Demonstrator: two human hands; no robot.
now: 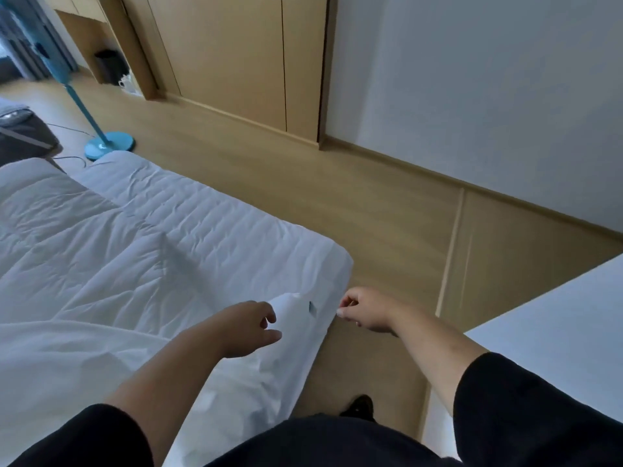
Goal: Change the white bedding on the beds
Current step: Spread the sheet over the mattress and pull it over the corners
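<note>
- The bed is the landmark: its near right corner, where the white sheet is rumpled and lifted, sits between the two hands.
- The right hand hangs just off that corner over the floor, fingers curled in a pinch at the sheet's edge. It looks placed to draw the fabric outward, though how much cloth it holds is too small to tell.
- The left hand reaches over the bed's top just inside the corner, fingers loosely spread and holding nothing, thumb touching or almost touching the raised fold. Probably it is about to steady or gather the sheet.
- A duvet lies across the bed farther in from the corner, so the bedding reads as not yet stripped or not yet tucked; which one cannot be told.
- Right of the bed runs an open strip of floor up to the wall and wardrobe.
- A second white surface flanks the person's right arm, narrowing the standing gap.
- A blue fan stands beyond the bed's far corner, well apart from the hands.
</note>
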